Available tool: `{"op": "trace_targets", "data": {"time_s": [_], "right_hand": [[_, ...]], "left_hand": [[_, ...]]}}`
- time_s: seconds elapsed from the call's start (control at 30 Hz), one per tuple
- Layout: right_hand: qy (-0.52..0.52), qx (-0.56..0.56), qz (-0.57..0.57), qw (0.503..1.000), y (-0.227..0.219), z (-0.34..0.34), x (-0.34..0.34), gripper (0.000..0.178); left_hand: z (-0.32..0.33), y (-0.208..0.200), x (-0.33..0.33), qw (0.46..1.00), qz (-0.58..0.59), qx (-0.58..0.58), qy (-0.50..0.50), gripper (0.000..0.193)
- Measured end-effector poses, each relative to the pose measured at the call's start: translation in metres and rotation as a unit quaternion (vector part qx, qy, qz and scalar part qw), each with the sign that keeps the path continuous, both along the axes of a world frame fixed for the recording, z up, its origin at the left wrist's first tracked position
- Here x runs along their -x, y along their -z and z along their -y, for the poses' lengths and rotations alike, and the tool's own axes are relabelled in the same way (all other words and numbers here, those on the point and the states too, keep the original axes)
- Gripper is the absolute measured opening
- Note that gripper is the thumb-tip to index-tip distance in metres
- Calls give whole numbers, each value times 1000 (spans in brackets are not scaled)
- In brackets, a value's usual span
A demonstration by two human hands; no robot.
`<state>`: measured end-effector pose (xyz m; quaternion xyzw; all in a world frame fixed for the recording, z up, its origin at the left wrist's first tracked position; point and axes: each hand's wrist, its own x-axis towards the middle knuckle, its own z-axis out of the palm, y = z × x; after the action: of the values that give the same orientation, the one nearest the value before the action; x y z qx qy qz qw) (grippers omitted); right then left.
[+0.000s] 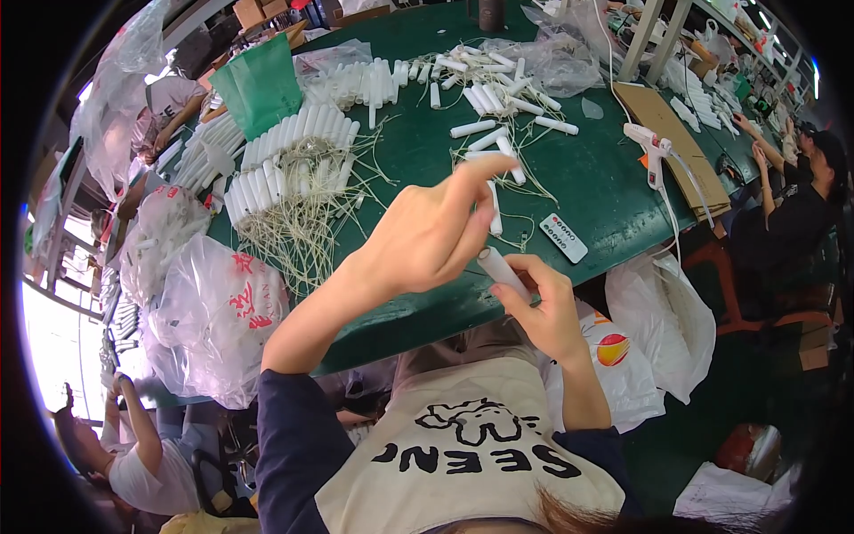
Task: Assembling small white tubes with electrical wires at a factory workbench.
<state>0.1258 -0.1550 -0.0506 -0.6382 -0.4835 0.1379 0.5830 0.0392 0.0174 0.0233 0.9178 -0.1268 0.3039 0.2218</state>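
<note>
Over the table's near edge, my left hand (pixel 427 233) is raised with its index finger stretched to the right and the other fingers loosely bent. Nothing shows in its grasp. Just beyond its fingertips is a white tube (pixel 495 210) with thin wires by its lower end; whether they touch is unclear. My right hand (pixel 550 313), lower and to the right, grips another white tube (pixel 505 272) between thumb and fingers. That tube tilts up toward the left hand, its round end facing it. A small white remote control (pixel 563 238) lies on the table just beyond the right hand.
Bundled white tubes with tangled wires (pixel 289 169) cover the green table's (pixel 418 133) left side; loose tubes (pixel 487 98) lie farther back. A white glue gun (pixel 654 151) rests by flat cardboard (pixel 676 147) at right. Plastic bags (pixel 209 311) hang at left. Other people sit on both sides.
</note>
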Motion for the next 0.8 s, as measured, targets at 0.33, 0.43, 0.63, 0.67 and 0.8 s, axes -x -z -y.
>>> {"op": "trace_targets", "data": {"time_s": [0.33,0.43,0.63,0.67,0.8], "right_hand": [[1,4,31,1000,-2,-2,1,25],[18,13,34,999,2,-2,1,25],[39,15,-29,999,19,4,-7,25],[41,12,-55,998,22,7,-11,25],[50,8,-86,995,22,10,-15,24]], "left_hand": [[0,6,-5,999,-46,13,18,53],[5,3,-6,997,-45,-60,27,52],[-7,36,-15,938,-161,308,-1,41],[-15,44,-16,956,-184,227,-9,34],[-42,87,-8,980,-191,-39,34,16]]}}
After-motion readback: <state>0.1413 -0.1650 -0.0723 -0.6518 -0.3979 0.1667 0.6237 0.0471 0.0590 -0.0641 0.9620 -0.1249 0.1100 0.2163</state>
